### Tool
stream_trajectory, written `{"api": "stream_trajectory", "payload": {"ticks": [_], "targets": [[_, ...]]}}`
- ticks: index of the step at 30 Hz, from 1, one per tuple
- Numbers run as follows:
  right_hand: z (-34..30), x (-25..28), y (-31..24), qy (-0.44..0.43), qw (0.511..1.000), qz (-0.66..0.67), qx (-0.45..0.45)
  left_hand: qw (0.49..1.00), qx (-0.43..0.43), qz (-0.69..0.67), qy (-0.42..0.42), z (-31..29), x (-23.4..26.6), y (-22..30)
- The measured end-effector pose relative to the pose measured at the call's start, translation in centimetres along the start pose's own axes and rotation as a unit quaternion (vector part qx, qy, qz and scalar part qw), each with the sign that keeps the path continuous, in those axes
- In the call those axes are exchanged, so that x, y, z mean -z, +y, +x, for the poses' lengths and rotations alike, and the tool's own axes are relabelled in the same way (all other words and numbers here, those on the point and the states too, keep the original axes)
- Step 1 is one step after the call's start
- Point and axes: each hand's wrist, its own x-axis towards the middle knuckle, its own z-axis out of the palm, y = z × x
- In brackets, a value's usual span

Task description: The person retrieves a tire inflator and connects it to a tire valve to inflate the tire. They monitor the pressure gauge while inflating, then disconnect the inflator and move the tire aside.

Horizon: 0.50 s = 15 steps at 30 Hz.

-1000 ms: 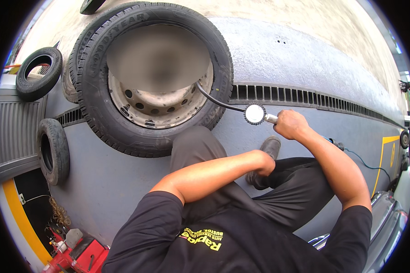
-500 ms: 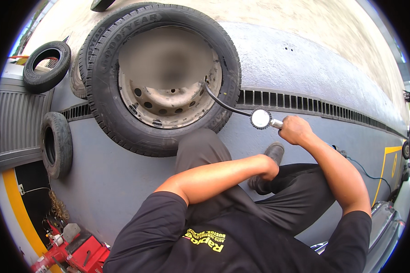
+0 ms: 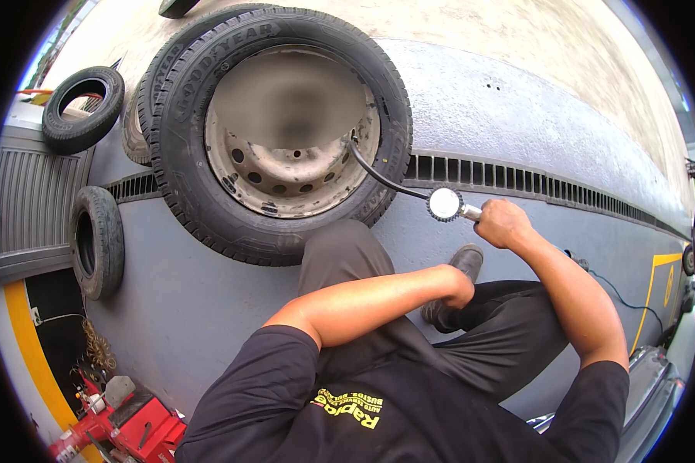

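My right hand (image 3: 503, 222) is closed around the metal handle of a tire inflator with a round white-faced gauge (image 3: 445, 204). From the gauge a black hose (image 3: 377, 177) curves up to the valve area at the right side of a steel rim (image 3: 286, 194). That rim sits in a large black tire (image 3: 179, 143), upright in front of my knees; the rim's centre is blurred. My left forearm crosses my body, and my left hand (image 3: 461, 287) bends downward by my leg, its fingers hidden.
Another tire (image 3: 135, 131) stands behind the wheel. Two smaller tires (image 3: 98, 243) are at the left, beside a ribbed grey panel (image 3: 35, 204). A floor drain grate (image 3: 510, 177) runs across the grey floor. Red equipment (image 3: 143, 428) is at lower left, a car (image 3: 656, 393) at lower right.
The view has shifted slightly, so everything appears a little to the right. My right hand still grips the inflator, and the hose stays at the rim.
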Motion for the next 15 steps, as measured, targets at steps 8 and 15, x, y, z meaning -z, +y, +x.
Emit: {"api": "stream_trajectory", "payload": {"ticks": [8, 15], "targets": [[-0.04, 0.13, -0.11, -0.002, 1.0, 0.001, -0.011, 1.0, -0.017, 0.006, 0.009, 0.29, -0.25, -0.22], [0.04, 0.12, -0.05, -0.004, 1.0, 0.002, -0.004, 1.0, -0.023, 0.012, 0.004, 0.23, -0.1, -0.13]]}}
